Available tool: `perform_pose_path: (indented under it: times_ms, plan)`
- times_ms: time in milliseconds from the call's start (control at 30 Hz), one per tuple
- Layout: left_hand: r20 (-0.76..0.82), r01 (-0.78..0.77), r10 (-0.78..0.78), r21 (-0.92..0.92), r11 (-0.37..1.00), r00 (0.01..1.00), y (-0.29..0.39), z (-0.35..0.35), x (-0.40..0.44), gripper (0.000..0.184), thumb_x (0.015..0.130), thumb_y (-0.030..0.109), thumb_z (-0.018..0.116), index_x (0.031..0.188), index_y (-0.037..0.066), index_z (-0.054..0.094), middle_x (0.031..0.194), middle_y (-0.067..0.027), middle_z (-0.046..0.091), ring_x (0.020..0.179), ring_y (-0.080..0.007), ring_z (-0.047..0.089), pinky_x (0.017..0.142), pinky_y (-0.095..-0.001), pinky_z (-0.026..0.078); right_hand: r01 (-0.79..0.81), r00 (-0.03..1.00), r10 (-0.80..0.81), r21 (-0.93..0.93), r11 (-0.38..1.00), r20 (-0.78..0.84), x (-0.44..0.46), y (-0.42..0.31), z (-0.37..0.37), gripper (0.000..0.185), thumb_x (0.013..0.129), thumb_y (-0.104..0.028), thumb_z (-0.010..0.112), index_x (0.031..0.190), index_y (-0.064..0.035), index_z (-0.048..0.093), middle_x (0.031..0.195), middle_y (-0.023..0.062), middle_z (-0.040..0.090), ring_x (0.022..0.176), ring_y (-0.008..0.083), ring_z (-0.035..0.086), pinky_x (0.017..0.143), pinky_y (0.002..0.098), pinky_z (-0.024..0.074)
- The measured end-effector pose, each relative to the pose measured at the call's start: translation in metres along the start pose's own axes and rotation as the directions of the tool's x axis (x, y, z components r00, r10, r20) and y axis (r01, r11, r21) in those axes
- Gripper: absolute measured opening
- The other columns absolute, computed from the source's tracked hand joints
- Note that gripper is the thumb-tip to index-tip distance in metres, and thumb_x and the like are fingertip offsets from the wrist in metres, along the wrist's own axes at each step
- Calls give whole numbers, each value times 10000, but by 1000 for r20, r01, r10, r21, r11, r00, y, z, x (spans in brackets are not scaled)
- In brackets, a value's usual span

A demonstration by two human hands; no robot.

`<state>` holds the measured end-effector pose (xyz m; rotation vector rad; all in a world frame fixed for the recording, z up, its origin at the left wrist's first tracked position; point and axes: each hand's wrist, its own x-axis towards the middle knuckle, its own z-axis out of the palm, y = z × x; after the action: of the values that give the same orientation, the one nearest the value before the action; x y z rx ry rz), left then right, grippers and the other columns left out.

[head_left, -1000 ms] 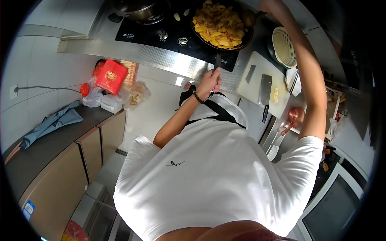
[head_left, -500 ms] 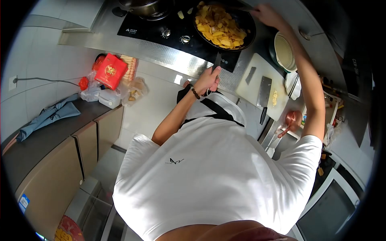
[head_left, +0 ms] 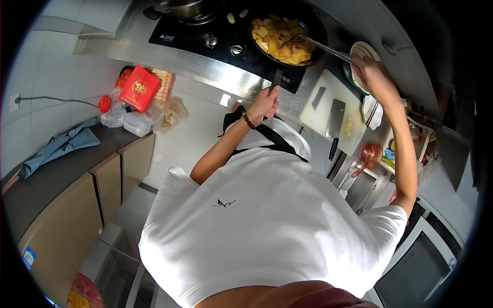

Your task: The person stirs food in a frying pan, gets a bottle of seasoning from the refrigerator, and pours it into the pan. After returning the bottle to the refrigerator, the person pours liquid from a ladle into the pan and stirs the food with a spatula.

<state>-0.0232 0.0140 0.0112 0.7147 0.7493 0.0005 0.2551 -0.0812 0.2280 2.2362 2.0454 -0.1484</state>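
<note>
My left hand (head_left: 264,104) is closed around the dark handle of a black frying pan (head_left: 315,26) on the stove. Yellow slices, apparently potato, (head_left: 277,37) are heaped across the pan, mostly toward its left and front. In my right hand (head_left: 377,79) is the long metal handle of a spatula (head_left: 331,50), slanting down leftward into the food. Its head is largely buried among the slices, so its shape is hard to make out. Below my right forearm sits a light ribbed bowl (head_left: 363,50), partly covered by the hand.
Right of the stove, a white cutting board (head_left: 321,105) bears a cleaver (head_left: 336,117) and chopped pale bits (head_left: 349,127). A metal pot (head_left: 190,9) stands on the left burner. Two pale pieces lie on the black cooktop (head_left: 221,36). A red ladle-like scoop (head_left: 370,155) rests near the sink.
My right hand has come down and to the right, and the spatula now reaches into the slices from the right. The slices have shifted toward the pan's front. My left hand keeps its grip.
</note>
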Motion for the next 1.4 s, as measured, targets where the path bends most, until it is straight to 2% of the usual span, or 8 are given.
perform_pose_path:
  times_ms: [300,400,533,600,733,1000,1067,1400]
  plan:
    - [46,3,-3,2,1000,999,1,-2,-1,376,1018,410,478,818,97,422,624,1,428,378,-80,323,337,-271,254,8,998,-8,2,1000,56,-22,5,-18,138,929,-128,589,997,-9,583,801,230,610,778,418,605,655,476,467]
    - [38,8,-9,27,1000,999,4,-1,-2,387,1021,408,471,806,90,419,611,-2,423,371,-86,324,335,-274,254,-74,996,71,49,996,61,-12,1,23,235,916,-117,610,1121,-6,576,812,247,610,781,442,605,683,482,474]
    - [25,16,-18,56,998,1000,4,1,-3,399,1025,403,461,790,84,417,586,-8,416,361,-96,330,332,-277,251,-161,980,164,35,986,-113,5,-15,88,210,944,-143,593,1103,-9,568,784,245,610,718,442,619,613,505,481]
    - [35,23,-24,43,999,999,3,-2,-2,408,1024,406,461,778,84,415,582,-9,413,359,-97,330,332,-278,247,-239,923,272,151,959,-271,15,-26,108,166,948,-156,582,1009,-2,566,763,247,617,671,449,617,585,519,491]
    - [35,22,-23,29,999,999,2,-4,-1,433,1022,416,464,748,86,410,574,-11,408,356,-100,326,335,-280,239,-275,903,327,208,939,-280,21,-38,108,140,946,-141,584,988,-7,571,746,253,618,666,454,620,581,511,497]
    - [46,25,-26,18,1000,999,4,-2,-5,429,1021,413,473,749,88,410,584,-8,416,365,-94,337,342,-269,261,-175,973,196,166,970,-121,-22,-33,55,213,921,-124,611,1112,-30,605,798,244,631,723,427,629,642,488,494]
    - [41,33,-33,8,999,999,3,-2,-4,423,1020,413,478,757,88,413,589,-8,421,367,-92,341,343,-266,266,-143,972,169,156,977,-166,-31,-21,33,229,919,-127,620,1125,-28,610,823,246,635,742,415,632,656,487,494]
    - [39,22,-23,8,1000,999,1,-3,-2,410,1015,417,488,794,77,431,612,-11,433,372,-92,353,344,-261,278,18,1000,-20,93,996,17,-10,26,7,200,936,-169,592,1069,-19,588,795,239,600,767,428,593,659,483,454]
